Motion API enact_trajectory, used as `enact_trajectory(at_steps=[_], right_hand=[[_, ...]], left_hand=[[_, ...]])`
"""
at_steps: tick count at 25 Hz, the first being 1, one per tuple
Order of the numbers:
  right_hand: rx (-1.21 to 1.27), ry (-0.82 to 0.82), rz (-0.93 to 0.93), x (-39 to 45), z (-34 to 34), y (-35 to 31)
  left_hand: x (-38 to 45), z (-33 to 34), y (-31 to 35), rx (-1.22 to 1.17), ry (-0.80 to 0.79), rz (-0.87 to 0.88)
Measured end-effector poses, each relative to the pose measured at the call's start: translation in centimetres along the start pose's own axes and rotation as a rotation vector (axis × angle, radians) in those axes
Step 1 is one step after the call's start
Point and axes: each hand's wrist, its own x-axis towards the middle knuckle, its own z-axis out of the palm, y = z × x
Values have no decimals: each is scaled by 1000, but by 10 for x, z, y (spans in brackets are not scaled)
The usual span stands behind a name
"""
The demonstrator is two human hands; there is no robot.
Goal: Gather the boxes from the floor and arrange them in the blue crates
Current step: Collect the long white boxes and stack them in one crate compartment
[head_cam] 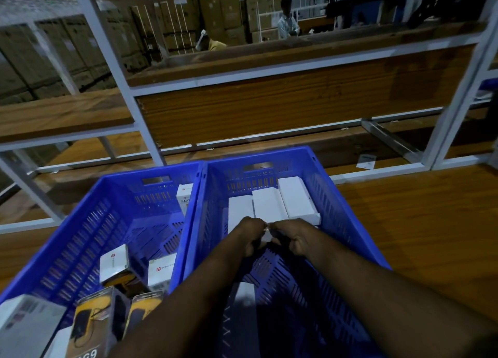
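Two blue crates stand side by side on the wooden floor. The right crate [339, 212] holds a row of white boxes [295, 200] at its far end. My left hand [249, 236] and my right hand [292, 237] meet inside this crate, both closed on a small white box [266, 235] just in front of that row. Another white box [244, 294] lies nearer me, partly under my left forearm. The left crate [89, 214] contains white branded boxes [113, 262] and black-and-yellow boxes [93, 320] at its near end, plus one white box [184, 197] at the far right corner.
A white metal rack [140, 98] with wooden shelves stands right behind the crates. A small paper label [366, 161] lies on the low shelf at right. Stacked cartons and two people are far in the background. Wooden floor [417, 236] extends to the right.
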Motion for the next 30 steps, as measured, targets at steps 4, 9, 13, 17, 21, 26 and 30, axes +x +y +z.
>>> enact_trajectory(at_steps=[4,9,13,17,21,26,30], right_hand=[[-28,15,73,3,-3,-2],[40,-5,98,-1,-1,-5],[157,-18,64,-6,-2,-11],[183,-15,11,-5,1,-14],[121,-35,0,-6,4,-13],[-36,-27,-24,-10,9,-12],[-193,-82,-69,-21,15,-10]], left_hand=[[3,2,-6,179,11,71],[7,3,-6,113,-17,71],[12,9,-6,87,-25,67],[10,8,-5,85,-9,62],[13,7,-6,82,-38,61],[13,8,-7,296,20,83],[7,-9,5,717,216,225]])
